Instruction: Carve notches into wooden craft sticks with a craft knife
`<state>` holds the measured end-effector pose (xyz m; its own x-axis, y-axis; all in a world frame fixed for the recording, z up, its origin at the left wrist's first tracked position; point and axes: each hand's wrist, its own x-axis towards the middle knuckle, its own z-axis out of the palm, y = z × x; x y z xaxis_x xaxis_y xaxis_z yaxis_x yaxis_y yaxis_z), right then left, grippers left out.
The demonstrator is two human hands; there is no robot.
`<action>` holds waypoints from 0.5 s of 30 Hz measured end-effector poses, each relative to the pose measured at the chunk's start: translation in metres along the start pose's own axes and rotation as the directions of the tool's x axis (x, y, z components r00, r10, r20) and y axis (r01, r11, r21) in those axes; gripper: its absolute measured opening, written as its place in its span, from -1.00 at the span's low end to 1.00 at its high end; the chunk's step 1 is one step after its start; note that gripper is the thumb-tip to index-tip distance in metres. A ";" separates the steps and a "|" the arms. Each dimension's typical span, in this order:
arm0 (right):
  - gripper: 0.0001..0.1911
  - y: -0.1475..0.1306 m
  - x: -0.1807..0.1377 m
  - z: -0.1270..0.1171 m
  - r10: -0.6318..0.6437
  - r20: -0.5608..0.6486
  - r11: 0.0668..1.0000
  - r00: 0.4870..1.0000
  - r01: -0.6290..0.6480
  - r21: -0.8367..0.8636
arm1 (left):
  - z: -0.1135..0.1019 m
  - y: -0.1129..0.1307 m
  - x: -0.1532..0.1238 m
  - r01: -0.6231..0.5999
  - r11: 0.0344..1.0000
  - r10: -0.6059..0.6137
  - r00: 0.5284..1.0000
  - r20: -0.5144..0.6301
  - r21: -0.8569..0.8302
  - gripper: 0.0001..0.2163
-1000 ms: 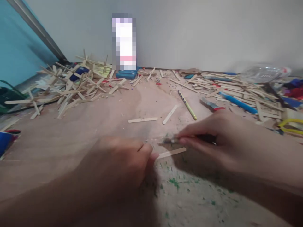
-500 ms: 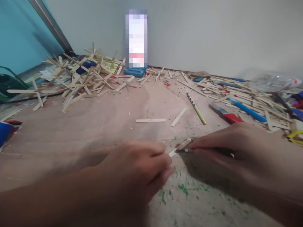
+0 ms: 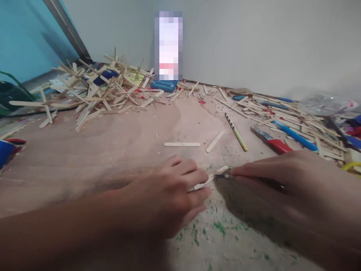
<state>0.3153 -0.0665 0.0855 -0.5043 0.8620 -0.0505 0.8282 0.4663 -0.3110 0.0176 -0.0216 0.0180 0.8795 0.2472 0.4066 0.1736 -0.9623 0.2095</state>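
Two grips meet near the middle of the pinkish wooden desk (image 3: 98,158). The left hand (image 3: 175,195) has its fingers closed on the near end of a pale flat wooden craft stick (image 3: 214,176), pinning it low against the surface. The right hand (image 3: 284,175) is closed around a thin dark tool with a grey metal tip (image 3: 223,176), held like a pen with the fingers stretched along it. The tip sits against the stick's free half, which slants up and to the right out of the left fingers. Beneath both hands the desk is worn pale and flecked with small green scraps (image 3: 218,226). Just beyond the hands lie two loose craft sticks, one level (image 3: 182,144) and one slanted (image 3: 216,141), near each other but apart. To their right lies a yellow striped pencil (image 3: 236,132), then a red-handled cutter with a metal blade (image 3: 270,141) and a blue pen (image 3: 295,136), all amid a wide scatter of wooden sticks (image 3: 282,113) along the right side. A clear plastic bag (image 3: 324,103) rests at the far right. On the far left a tangled heap of craft sticks (image 3: 96,94) spreads before a teal wall (image 3: 22,45). A flat blue box (image 3: 164,85) sits against the grey wall (image 3: 254,37), under an upright white object (image 3: 168,45) that is blurred out.
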 end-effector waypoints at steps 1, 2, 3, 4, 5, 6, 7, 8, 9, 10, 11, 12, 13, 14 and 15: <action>-0.55 -0.003 0.002 0.001 -0.007 0.023 1.000 1.000 0.007 0.020 | 0.000 -0.001 0.000 -0.018 1.000 0.018 1.000 0.004 -0.025 -0.85; -0.56 -0.006 0.005 0.002 -0.021 0.041 0.999 0.999 0.019 0.047 | -0.001 -0.002 0.000 -0.040 0.998 0.040 0.999 -0.002 -0.052 -0.85; -0.56 -0.007 0.007 0.003 -0.036 0.052 0.997 0.998 0.032 0.076 | -0.001 -0.003 0.000 -0.068 0.994 0.066 0.998 -0.021 -0.083 -0.85; -0.56 -0.008 0.009 0.005 -0.047 0.051 0.994 0.998 0.042 0.099 | -0.001 -0.004 0.000 -0.096 0.989 0.091 0.995 -0.049 -0.114 -0.86; -0.56 -0.009 0.011 0.007 -0.059 0.044 0.992 0.997 0.054 0.116 | -0.002 -0.005 -0.001 -0.118 0.982 0.108 0.991 -0.078 -0.145 -0.85; -0.56 -0.008 0.013 0.008 -0.069 0.042 0.990 0.997 0.063 0.127 | -0.003 -0.006 -0.003 -0.133 0.975 0.116 0.988 -0.098 -0.177 -0.85; -0.58 -0.008 0.014 0.009 -0.077 0.040 0.988 0.996 0.070 0.139 | -0.004 -0.007 -0.004 -0.138 0.968 0.120 0.988 -0.097 -0.211 -0.84; -0.59 -0.007 0.015 0.010 -0.088 0.040 0.985 0.995 0.081 0.154 | -0.005 -0.007 -0.006 -0.133 0.959 0.116 0.990 -0.080 -0.249 -0.83; -0.60 -0.005 0.016 0.011 -0.108 0.050 0.979 0.993 0.098 0.176 | -0.006 -0.007 -0.008 -0.118 0.952 0.105 0.993 -0.061 -0.281 -0.83; -0.61 -0.004 0.018 0.011 -0.132 0.062 0.973 0.989 0.118 0.197 | -0.006 -0.007 -0.010 -0.096 0.948 0.085 0.995 -0.048 -0.303 -0.83; -0.60 -0.002 0.019 0.011 -0.158 0.071 0.967 0.985 0.140 0.212 | -0.006 -0.006 -0.011 -0.060 0.947 0.047 0.998 -0.046 -0.314 -0.82; -0.59 -0.001 0.020 0.012 -0.181 0.072 0.963 0.981 0.162 0.215 | -0.006 -0.006 -0.012 -0.016 0.949 -0.002 0.998 -0.055 -0.316 -0.80; -0.58 0.001 0.021 0.013 -0.201 0.069 0.960 0.977 0.183 0.210 | -0.005 -0.006 -0.012 0.033 0.953 -0.059 0.995 -0.077 -0.302 -0.78; -0.58 0.004 0.021 0.015 -0.215 0.067 0.959 0.974 0.198 0.202 | -0.005 -0.006 -0.012 0.090 0.957 -0.122 0.987 -0.102 -0.276 -0.77; -0.58 0.006 0.021 0.017 -0.223 0.056 0.959 0.973 0.209 0.193 | -0.004 -0.006 -0.010 0.140 0.960 -0.173 0.978 -0.120 -0.241 -0.77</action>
<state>0.3051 -0.0492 0.0665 -0.6893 0.7238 -0.0328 0.6414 0.5886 -0.4921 0.0056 -0.0177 0.0163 0.7764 0.4216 0.4684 0.1831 -0.8621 0.4725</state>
